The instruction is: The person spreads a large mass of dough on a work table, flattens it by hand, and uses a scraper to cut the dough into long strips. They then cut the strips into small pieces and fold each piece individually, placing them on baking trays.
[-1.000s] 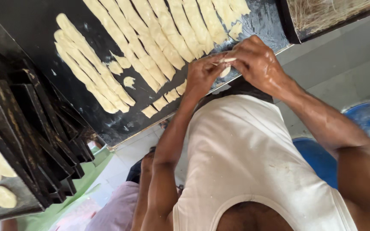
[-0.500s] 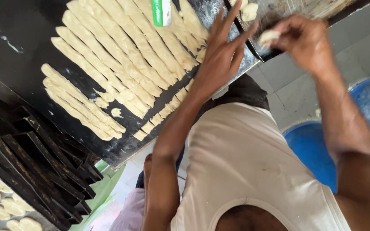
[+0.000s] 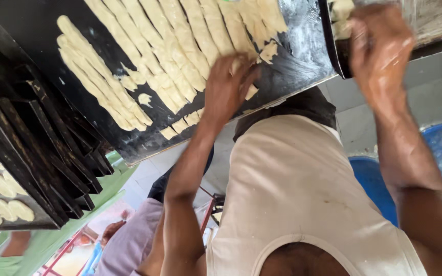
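Note:
Long pale dough strips point(image 3: 180, 46) lie side by side on a black floured worktop point(image 3: 297, 56). My left hand point(image 3: 228, 84) rests on the near ends of the strips, fingers curled down onto the end of one strip point(image 3: 251, 93). My right hand point(image 3: 379, 46) is raised at the top right, blurred, its fingers bent beside a dark tray point(image 3: 333, 51) that holds small dough pieces point(image 3: 341, 15). Whether it holds anything cannot be made out. Short cut pieces point(image 3: 182, 125) lie along the worktop's near edge.
A stack of empty black baking trays point(image 3: 42, 143) stands at the left, with one tray of shaped dough pieces point(image 3: 1, 207) below it. A blue tub point(image 3: 372, 184) sits on the floor at the right. Another person in purple point(image 3: 129, 240) is down at the lower left.
My left hand, spread open above the strips before, has dropped onto their near ends with fingers curled. My right hand carried a dough piece right to the dark tray.

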